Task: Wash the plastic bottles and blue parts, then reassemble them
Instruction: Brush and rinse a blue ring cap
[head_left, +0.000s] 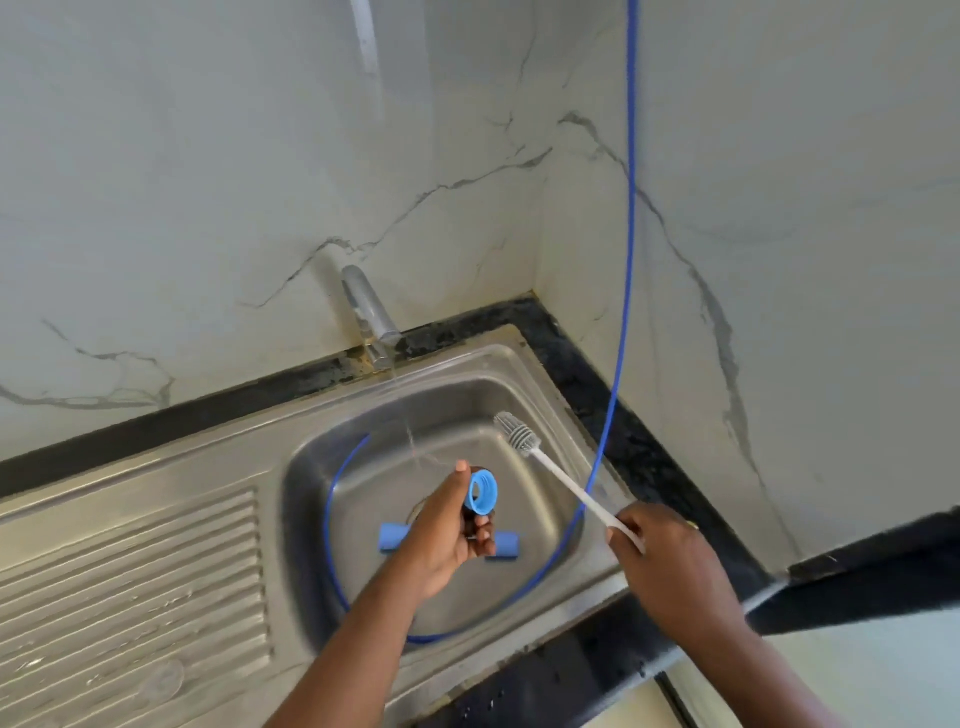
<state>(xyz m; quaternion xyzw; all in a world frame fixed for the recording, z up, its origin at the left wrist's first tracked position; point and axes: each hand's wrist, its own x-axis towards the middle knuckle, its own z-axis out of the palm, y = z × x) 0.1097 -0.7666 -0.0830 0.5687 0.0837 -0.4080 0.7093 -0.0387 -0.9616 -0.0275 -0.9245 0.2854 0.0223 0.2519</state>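
Observation:
My left hand (451, 530) grips a blue threaded ring-shaped part (482, 491) over the steel sink basin (524, 415), just below a thin stream of water from the tap (370, 317). My right hand (657, 545) holds the white handle of a bottle brush (519, 430), whose grey bristle head points up and left, apart from the blue part. Two more blue parts lie on the basin floor: one (389, 539) left of my left hand, one (506, 545) to its right. No plastic bottle shows.
A thin blue hose (626, 260) hangs down the marble wall and coils around the basin floor. A ribbed steel draining board (130, 571) lies to the left. Dark stone counter (597, 384) frames the sink, with walls close behind and to the right.

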